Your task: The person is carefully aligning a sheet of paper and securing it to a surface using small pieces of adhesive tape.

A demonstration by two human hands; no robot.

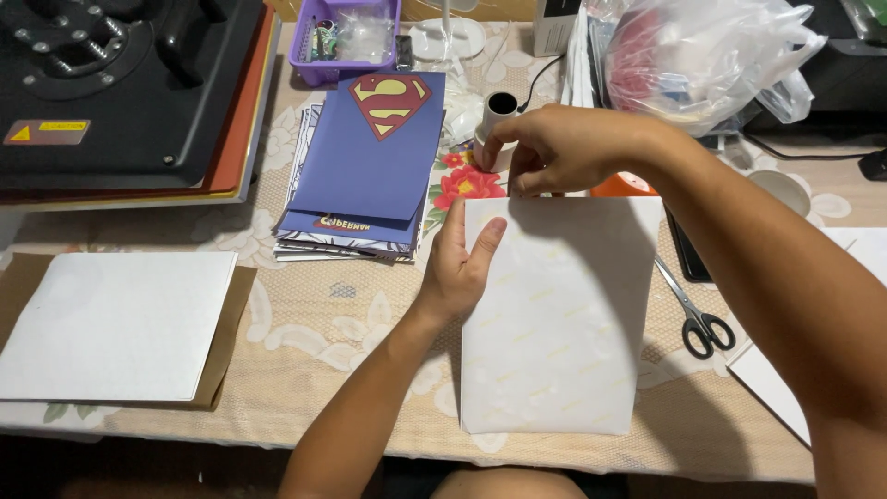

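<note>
Two hands on white rectangular paper sheet at table's front edge. Left hand flat, pinning left edge; right hand pinching top edge. Sheet looks thin, light, floppy, crease-prone; best gripped at edges. Black-handled scissors right of sheet.

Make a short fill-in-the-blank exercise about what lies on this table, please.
1. The left hand rests on the ___ edge of the white sheet.
2. The scissors lie to the ___ of that sheet.
3. The stack of blue printed sheets lies in front of the ___ basket.

Missing words: left; right; purple
</note>
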